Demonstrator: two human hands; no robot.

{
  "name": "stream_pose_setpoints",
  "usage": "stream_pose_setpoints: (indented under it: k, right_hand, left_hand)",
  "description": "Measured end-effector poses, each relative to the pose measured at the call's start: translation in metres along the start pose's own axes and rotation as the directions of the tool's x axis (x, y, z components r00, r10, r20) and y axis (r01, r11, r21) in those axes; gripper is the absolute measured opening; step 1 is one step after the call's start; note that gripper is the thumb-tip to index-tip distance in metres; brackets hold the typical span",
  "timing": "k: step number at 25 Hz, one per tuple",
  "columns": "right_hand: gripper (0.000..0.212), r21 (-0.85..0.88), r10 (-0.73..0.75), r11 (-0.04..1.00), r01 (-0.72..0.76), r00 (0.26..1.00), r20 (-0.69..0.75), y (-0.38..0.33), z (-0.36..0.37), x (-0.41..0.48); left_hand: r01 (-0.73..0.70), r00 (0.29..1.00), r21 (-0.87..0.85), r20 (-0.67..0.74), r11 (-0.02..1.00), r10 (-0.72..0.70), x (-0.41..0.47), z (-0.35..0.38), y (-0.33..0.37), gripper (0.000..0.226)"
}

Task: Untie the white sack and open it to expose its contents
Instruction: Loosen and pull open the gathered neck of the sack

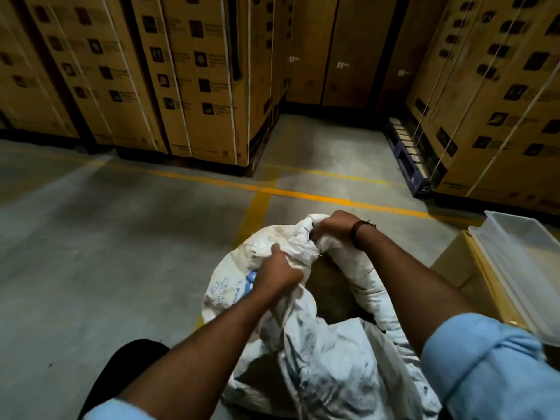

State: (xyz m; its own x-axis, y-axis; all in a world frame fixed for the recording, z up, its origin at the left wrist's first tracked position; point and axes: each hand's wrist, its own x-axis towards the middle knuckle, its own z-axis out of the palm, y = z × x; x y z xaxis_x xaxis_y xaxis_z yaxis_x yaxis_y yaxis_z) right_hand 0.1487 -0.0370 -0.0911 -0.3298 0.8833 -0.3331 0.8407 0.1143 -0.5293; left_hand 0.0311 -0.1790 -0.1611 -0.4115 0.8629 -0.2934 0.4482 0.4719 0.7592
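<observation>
Hands clamp the white sack (306, 344) on the floor (121, 237): left hand (280, 275) fisting cloth, right hand (336, 227) gripping the bunched neck; hard yanking could tighten the knot or tear fabric.

Probably warehouse: strapped cartons (194, 77), pallets (409, 159).

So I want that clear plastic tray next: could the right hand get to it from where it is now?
Probably yes. The tray sits on a cardboard box just right of the right hand, with nothing between them. But that hand is gripping the white sack and would have to let go first.
</observation>
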Motion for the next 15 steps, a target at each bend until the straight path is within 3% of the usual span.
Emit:
stream_pose_setpoints:
  k: [1, 2, 4, 6, 8, 10, 11, 13, 14, 15]
  right_hand:
    - [0.025, 0.107, -0.008, 0.994, 0.008, 1.000, 0.001, 0.003, -0.003, 0.001]
    - [0.035, 0.254, -0.042, 0.966, 0.053, 0.998, -0.048, 0.007, -0.006, 0.002]
    - [0.076, 0.473, -0.089, 0.860, 0.190, 0.970, -0.227, 0.010, -0.012, -0.001]
    - [0.100, 0.317, -0.151, 0.904, 0.286, 0.908, -0.390, 0.009, -0.009, -0.003]
    - [0.097, 0.018, -0.226, 0.957, 0.291, 0.780, -0.584, 0.010, 0.004, -0.006]
    - [0.097, -0.189, -0.326, 0.943, 0.275, 0.639, -0.697, 0.014, 0.025, -0.012]
    - [0.101, -0.290, -0.397, 0.918, 0.272, 0.624, -0.673, 0.017, 0.038, -0.015]
    - [0.098, -0.473, -0.478, 0.853, 0.221, 0.697, -0.535, 0.018, 0.059, -0.016]
    - [0.090, -0.460, -0.430, 0.866, 0.195, 0.760, -0.487, 0.021, 0.065, -0.011]
    - [0.081, -0.342, -0.324, 0.924, 0.173, 0.830, -0.454, 0.021, 0.065, -0.006]
  left_hand:
    - [0.039, 0.999, -0.232, 0.018, 0.972, -0.036, 0.011, -0.017, -0.009, 0.038]
    - [0.100, 0.994, -0.463, 0.077, 0.881, -0.073, 0.022, -0.037, -0.015, 0.011]
    - [0.151, 0.988, -0.758, 0.130, 0.634, -0.080, 0.039, -0.077, -0.030, 0.022]
    - [0.107, 0.994, -0.909, 0.087, 0.404, -0.068, 0.041, -0.109, -0.031, 0.009]
    - [0.074, 0.997, -0.964, 0.064, 0.257, -0.046, 0.031, -0.118, -0.031, 0.012]
    - [0.047, 0.994, -0.978, 0.025, 0.203, -0.108, 0.033, -0.113, -0.033, 0.025]
    - [0.053, 0.991, -0.982, 0.029, 0.183, -0.132, 0.039, -0.107, -0.039, 0.026]
    - [0.055, 0.987, -0.985, 0.029, 0.163, -0.157, 0.043, -0.099, -0.043, 0.033]
    - [0.043, 0.985, -0.985, 0.014, 0.167, -0.172, 0.045, -0.097, -0.046, 0.047]
    - [0.032, 0.989, -0.980, 0.003, 0.196, -0.145, 0.045, -0.096, -0.046, 0.059]
